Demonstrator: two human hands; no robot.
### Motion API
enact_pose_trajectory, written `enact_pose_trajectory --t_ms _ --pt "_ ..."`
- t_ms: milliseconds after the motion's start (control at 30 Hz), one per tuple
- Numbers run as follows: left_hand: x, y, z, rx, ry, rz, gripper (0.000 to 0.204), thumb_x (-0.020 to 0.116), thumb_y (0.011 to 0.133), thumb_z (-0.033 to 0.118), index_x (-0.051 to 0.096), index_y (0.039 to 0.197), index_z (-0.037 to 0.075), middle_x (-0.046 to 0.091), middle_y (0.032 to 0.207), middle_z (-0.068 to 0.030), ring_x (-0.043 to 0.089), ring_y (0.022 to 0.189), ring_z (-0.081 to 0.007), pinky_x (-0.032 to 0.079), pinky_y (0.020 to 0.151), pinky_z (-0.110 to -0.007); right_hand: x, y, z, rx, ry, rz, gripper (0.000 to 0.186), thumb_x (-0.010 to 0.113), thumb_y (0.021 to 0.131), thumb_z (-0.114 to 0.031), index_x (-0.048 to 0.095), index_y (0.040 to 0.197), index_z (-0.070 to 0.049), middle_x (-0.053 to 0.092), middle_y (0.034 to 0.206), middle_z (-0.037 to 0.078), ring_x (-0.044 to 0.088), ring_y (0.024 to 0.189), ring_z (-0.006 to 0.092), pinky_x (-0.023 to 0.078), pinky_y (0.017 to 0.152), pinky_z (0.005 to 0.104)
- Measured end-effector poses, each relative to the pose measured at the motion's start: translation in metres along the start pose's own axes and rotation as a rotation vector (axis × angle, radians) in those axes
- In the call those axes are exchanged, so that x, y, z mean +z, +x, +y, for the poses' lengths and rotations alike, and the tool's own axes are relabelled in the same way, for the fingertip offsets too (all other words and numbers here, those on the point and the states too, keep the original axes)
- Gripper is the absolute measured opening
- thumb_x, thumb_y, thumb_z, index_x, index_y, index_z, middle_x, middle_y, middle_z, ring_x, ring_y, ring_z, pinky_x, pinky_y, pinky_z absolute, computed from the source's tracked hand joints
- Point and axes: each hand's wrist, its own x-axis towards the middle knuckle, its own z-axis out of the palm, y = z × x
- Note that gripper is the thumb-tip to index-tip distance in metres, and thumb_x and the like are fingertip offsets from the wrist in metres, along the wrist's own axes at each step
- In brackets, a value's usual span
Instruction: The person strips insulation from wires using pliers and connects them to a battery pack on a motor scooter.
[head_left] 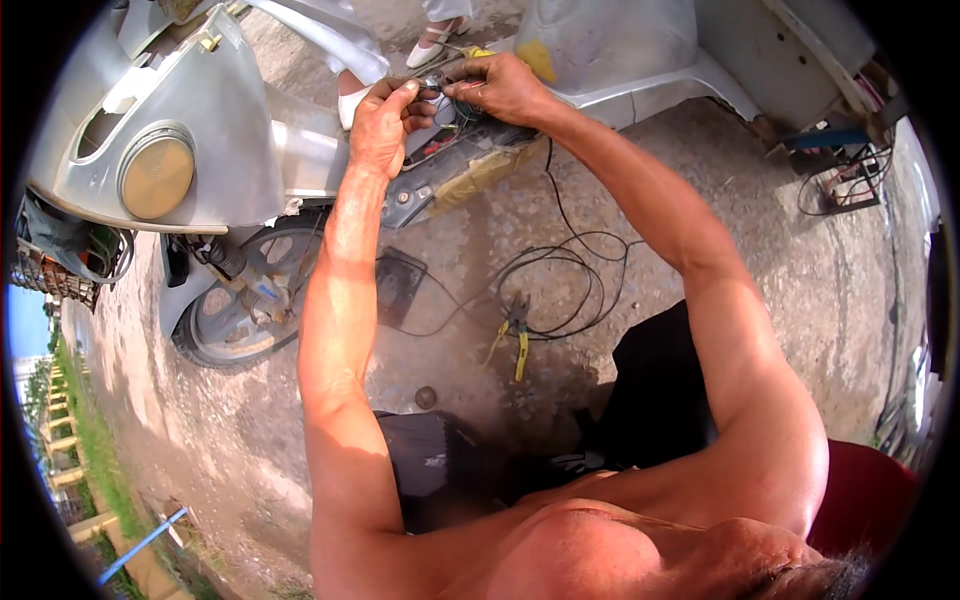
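Both arms reach out to the far middle, over the open floor section of a silver-grey scooter (220, 115). My left hand (385, 118) is closed in a pinch, thumb against fingers, at a small dark and shiny piece (432, 84). From the other side my right hand (502, 88) pinches at the same spot, its fingertips almost meeting the left ones. What exactly each hand grips is too small to tell. Thin coloured wires (462, 117) show just below the fingers, in the scooter's uncovered frame (415, 192).
Yellow-handled pliers (519, 335) lie on the concrete beside a loosely coiled black cable (590, 285). A dark flat box (399, 285) sits left of them, near the scooter's wheel (240, 310). Another person's white shoe (436, 45) stands behind my hands. A metal rack (855, 185) is at right.
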Motion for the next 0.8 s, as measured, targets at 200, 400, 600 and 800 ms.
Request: enact_pose_trajectory --t_ms 200,400,600,800 --pt "0.011 -0.005 0.004 0.04 0.17 -0.031 0.019 0.068 0.098 0.017 0.065 0.108 0.001 0.071 0.092 -0.0071 0.066 0.073 -0.0118 0.053 0.061 -0.024 -0.002 -0.004 -0.008 0.02 -0.068 -0.028 0.03 0.073 0.092 -0.021 0.071 0.114 0.0 0.075 0.094 0.007 0.062 0.085 0.0101 0.052 0.08 0.0304" --pt "0.031 -0.008 0.01 0.068 0.372 0.038 0.017 0.072 0.093 0.012 0.066 0.097 -0.003 0.068 0.08 -0.0054 0.058 0.06 -0.0079 0.047 0.052 -0.022 -0.002 -0.006 -0.005 -0.007 -0.004 -0.048 0.029 0.072 0.093 -0.023 0.07 0.11 0.001 0.073 0.093 0.008 0.064 0.085 0.0126 0.052 0.08 0.0313" --pt "0.028 -0.004 0.003 0.086 0.226 0.219 0.015 0.069 0.095 0.017 0.066 0.087 0.004 0.065 0.075 -0.0025 0.058 0.056 -0.0106 0.046 0.05 -0.025 -0.003 -0.005 -0.012 0.008 -0.012 -0.063 0.033 0.073 0.093 -0.028 0.07 0.108 0.001 0.073 0.091 0.012 0.064 0.082 0.016 0.051 0.078 0.0331" --pt "0.024 0.003 -0.002 0.042 -0.062 0.227 0.012 0.068 0.096 0.016 0.062 0.095 0.005 0.062 0.078 -0.0026 0.058 0.061 -0.0132 0.048 0.053 -0.027 -0.007 -0.005 -0.008 0.016 -0.047 -0.053 0.038 0.073 0.091 -0.033 0.069 0.106 0.002 0.071 0.088 0.014 0.064 0.08 0.0204 0.05 0.077 0.0354"
